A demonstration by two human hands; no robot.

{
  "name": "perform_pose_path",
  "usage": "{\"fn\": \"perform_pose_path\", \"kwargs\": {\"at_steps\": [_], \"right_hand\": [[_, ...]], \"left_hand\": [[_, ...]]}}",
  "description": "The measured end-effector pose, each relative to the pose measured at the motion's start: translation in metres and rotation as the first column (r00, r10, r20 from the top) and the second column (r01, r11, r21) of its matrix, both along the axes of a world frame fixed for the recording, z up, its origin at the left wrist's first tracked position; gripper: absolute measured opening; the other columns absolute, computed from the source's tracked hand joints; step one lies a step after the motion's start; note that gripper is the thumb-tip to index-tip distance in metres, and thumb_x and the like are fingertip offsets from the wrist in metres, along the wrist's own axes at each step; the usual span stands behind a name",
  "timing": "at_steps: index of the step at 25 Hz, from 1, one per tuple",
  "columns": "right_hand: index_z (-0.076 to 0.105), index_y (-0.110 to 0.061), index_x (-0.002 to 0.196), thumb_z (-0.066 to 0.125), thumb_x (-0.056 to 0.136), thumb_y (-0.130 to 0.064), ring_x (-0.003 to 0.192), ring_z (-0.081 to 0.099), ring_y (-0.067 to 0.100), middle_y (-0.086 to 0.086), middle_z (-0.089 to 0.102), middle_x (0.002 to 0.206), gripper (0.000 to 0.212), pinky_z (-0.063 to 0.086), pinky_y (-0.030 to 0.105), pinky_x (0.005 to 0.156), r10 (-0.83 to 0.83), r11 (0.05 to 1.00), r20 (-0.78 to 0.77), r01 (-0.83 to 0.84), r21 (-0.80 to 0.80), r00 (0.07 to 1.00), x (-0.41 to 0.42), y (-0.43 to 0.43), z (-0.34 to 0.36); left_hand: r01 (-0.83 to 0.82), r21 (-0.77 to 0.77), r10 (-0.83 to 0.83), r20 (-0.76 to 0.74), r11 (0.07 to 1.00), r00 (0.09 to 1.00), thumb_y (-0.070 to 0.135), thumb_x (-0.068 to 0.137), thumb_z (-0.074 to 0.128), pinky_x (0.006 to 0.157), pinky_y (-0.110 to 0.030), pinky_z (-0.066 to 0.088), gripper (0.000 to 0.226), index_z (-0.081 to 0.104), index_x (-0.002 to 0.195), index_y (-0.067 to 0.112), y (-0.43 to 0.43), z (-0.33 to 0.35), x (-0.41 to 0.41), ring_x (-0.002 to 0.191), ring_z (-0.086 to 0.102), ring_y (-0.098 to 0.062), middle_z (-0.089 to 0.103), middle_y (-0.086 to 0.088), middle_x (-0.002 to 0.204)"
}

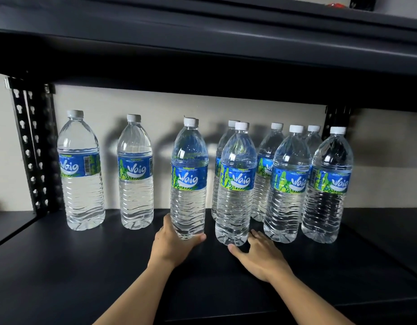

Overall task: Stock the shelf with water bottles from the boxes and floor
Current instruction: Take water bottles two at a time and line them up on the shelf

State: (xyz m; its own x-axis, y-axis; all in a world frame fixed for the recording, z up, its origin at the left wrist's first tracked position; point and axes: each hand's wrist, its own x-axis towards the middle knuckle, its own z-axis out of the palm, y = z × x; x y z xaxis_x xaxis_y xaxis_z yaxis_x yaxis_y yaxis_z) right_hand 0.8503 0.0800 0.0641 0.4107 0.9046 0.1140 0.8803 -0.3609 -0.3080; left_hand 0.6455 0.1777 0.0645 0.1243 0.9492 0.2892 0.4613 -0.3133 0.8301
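- Currently: left hand (173,242) wraps the base of a bottle (189,181), fingers curled under its front edge; it stands upright mid-shelf (62,266).
- Right hand (259,255) lies flat and spread beside the next bottle (235,186), thumb touching its base, not gripping.
- Other bottles stand behind and to both sides (right cluster is tight).
- Risk: a low shove on a tall bottle could tip it backward.
- Risk: the right bottle may knock its neighbours, domino-style.
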Motion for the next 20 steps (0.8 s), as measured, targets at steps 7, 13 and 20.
{"fn": "perform_pose_path", "kwargs": {"at_steps": [7,13,20], "right_hand": [[0.025,-0.015,0.155,0.038,0.086,-0.076,0.151,0.009,0.017,-0.001,0.014,0.164,0.093,0.010,0.032,0.120,-0.010,1.000,-0.015,0.010,-0.001,1.000,-0.0013,-0.0016,0.0023],[0.028,-0.016,0.155,0.036,0.084,-0.080,0.151,0.008,0.015,-0.004,0.014,0.164,0.095,0.011,0.033,0.120,-0.024,1.000,-0.025,0.024,-0.008,0.999,-0.0001,-0.0014,0.0010],[0.030,-0.015,0.154,0.036,0.085,-0.078,0.151,0.010,0.016,-0.002,0.016,0.164,0.093,0.011,0.031,0.120,-0.015,1.000,-0.012,0.015,-0.011,1.000,-0.0023,-0.0024,0.0031]], "left_hand": [[-0.010,-0.016,0.010,-0.029,1.000,1.000,0.050,0.058,0.087,0.096,-0.031,0.044,0.085,0.043,0.125,0.019,-0.0010,-0.0028,0.0027,0.121,0.052,-0.022,0.060,-0.002,0.122],[-0.053,-0.023,0.052,-0.063,0.998,0.997,0.056,0.055,0.085,0.096,-0.034,0.045,0.085,0.045,0.120,0.019,0.0001,-0.0042,0.0027,0.120,0.051,-0.024,0.062,-0.005,0.117],[-0.055,-0.027,0.053,-0.066,0.998,0.996,0.055,0.056,0.085,0.097,-0.035,0.044,0.085,0.045,0.122,0.019,-0.0012,-0.0033,0.0028,0.121,0.048,-0.024,0.061,-0.005,0.117]]}}
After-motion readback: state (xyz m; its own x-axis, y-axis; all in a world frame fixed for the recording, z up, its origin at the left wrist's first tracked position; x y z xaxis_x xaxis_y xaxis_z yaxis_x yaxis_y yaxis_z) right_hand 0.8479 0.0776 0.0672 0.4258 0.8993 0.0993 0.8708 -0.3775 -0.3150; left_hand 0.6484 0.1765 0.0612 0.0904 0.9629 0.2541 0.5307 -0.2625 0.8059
